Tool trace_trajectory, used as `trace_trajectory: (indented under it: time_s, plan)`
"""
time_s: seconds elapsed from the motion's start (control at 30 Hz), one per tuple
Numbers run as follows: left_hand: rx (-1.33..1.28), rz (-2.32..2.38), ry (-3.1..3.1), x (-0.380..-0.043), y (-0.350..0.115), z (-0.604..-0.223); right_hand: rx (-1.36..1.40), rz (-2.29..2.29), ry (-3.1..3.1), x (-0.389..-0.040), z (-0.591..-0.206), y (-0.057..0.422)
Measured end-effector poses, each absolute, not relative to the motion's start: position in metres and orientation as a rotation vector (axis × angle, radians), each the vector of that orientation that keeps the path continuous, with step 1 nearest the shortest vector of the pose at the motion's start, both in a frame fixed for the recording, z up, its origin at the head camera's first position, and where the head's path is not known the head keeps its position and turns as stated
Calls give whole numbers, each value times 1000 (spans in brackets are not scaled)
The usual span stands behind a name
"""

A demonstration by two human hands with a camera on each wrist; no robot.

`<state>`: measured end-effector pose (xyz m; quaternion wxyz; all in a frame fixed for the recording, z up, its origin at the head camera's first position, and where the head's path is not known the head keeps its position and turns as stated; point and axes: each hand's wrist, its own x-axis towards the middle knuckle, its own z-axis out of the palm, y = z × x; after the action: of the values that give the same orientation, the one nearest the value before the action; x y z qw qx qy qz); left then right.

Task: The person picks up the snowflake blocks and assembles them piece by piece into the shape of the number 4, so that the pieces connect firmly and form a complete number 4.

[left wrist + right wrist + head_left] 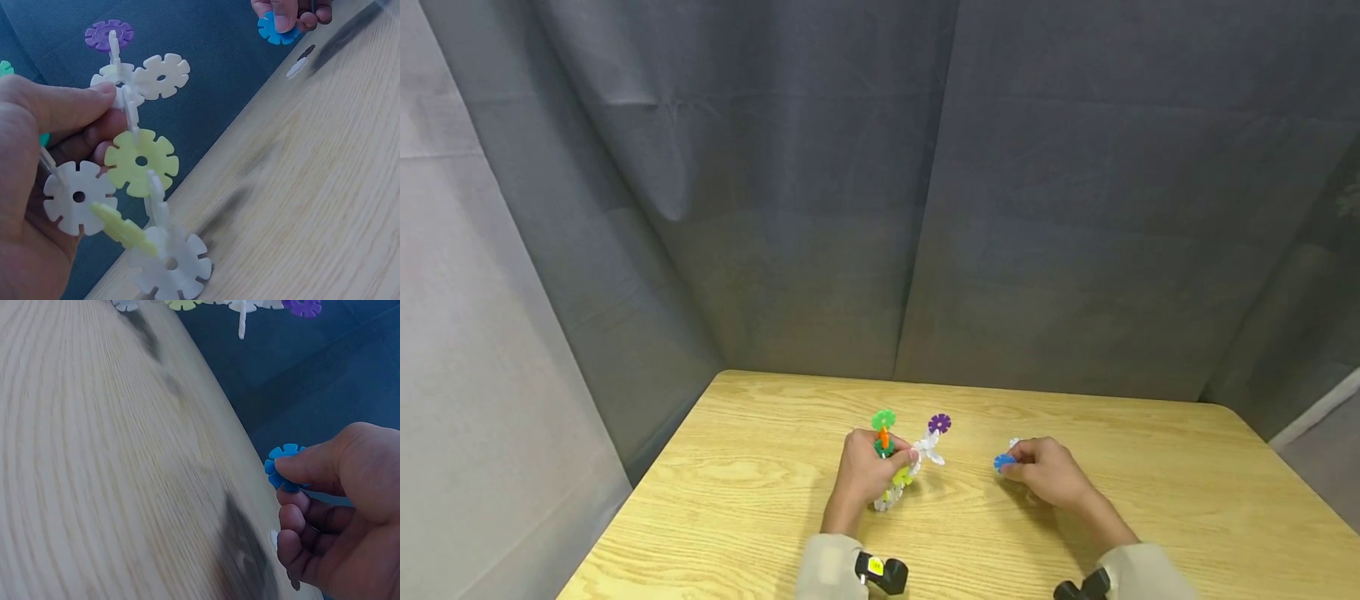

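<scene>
My left hand (861, 473) grips a linked chain of notched plastic discs between thumb and fingers. In the left wrist view the chain has several white discs (80, 199), pale yellow discs (161, 164) and a purple disc (100, 39) at its far end. The head view also shows a light green disc (883, 418) at the top, with an orange disc (884, 437) below it. Part of the chain is hidden behind the fingers. Off to the right, my right hand (1054, 473) pinches a single blue disc (272, 469) between thumb and forefinger, apart from the chain.
A white disc (296, 67) lies on the wooden table (760, 450) close to the right hand, beside a small dark piece (306, 52). Grey curtains (820, 208) hang behind the table's far edge and down its sides. Both wrists wear black camera mounts (882, 572).
</scene>
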<state>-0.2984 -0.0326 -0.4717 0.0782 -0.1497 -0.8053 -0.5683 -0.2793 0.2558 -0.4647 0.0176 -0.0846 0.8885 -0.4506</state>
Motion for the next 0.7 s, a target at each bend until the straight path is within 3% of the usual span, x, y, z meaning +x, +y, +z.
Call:
trace_trajectory:
  time_s: [0.7]
  plan:
    - [-458, -1743, -2406, -299, -33, -473, -373, -1480, 2727, -284, -468, 231]
